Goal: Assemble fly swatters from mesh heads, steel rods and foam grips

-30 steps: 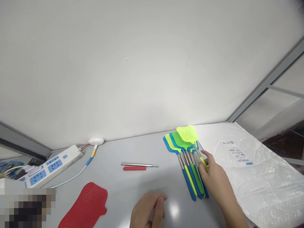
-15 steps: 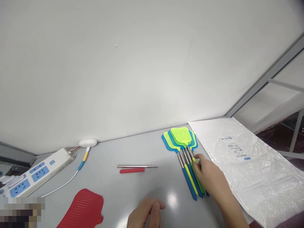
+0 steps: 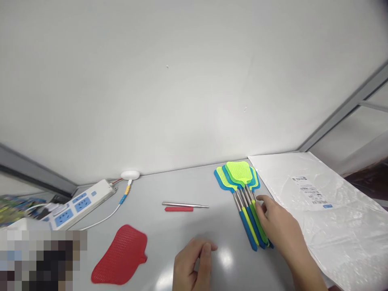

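Note:
Several fly swatters (image 3: 240, 173) lie fanned in a bunch on the grey table, with yellow-green and blue mesh heads, metal rods and coloured grips. My right hand (image 3: 277, 222) is closed at the right side of the bunch, its fingers around the grips by a green handle; the fingertips are partly hidden. Low in the middle, my left hand (image 3: 194, 262) is loosely curled near the table, with nothing visible in it. Beyond it lie a thin metal rod (image 3: 184, 204) and a red grip (image 3: 178, 209), side by side. A detached red swatter head (image 3: 121, 256) is at left.
A white plastic mailing bag (image 3: 306, 202) with a printed label covers the right of the table (image 3: 145, 214). To the left are a power strip (image 3: 87, 202), a white oval device (image 3: 130, 175) and a white cable (image 3: 103, 220). A white wall (image 3: 182, 101) stands behind.
The whole view has shifted, so things sit further right and more of the red swatter head shows. Both hands keep nearly the same places relative to the table and swatters.

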`<state>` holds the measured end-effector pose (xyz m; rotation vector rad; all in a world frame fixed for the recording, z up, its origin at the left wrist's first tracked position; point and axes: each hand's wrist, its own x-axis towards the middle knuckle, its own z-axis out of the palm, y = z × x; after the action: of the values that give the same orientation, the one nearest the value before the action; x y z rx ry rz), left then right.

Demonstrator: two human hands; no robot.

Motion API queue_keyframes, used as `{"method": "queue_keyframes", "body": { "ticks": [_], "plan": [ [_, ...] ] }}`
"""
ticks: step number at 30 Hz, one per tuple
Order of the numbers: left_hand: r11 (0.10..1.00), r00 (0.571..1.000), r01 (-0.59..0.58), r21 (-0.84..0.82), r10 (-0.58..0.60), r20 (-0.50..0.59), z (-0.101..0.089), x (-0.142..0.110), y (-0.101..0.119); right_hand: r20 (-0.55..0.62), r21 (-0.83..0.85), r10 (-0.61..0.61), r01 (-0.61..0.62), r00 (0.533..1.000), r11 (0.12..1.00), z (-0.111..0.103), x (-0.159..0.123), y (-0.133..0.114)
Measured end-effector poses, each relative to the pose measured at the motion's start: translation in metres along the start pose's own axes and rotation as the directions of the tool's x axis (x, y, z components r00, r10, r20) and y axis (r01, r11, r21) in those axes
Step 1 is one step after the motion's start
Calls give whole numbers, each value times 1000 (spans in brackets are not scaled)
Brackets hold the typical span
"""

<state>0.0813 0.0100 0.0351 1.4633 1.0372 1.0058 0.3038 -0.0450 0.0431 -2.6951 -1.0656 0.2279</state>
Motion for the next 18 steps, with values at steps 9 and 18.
{"method": "queue_keyframes", "body": {
  "ticks": [9, 18],
  "plan": [
    [904, 944, -294, 312, 224, 241, -16, 9, 3, 144, -42, -635, 645, 759, 763, 22, -30, -75],
    [608, 973, -223, 762, 85, 217, -62, 17, -6, 17, -321, -787, 749, 616, 579, 73, 1, -82]
  ]
}}
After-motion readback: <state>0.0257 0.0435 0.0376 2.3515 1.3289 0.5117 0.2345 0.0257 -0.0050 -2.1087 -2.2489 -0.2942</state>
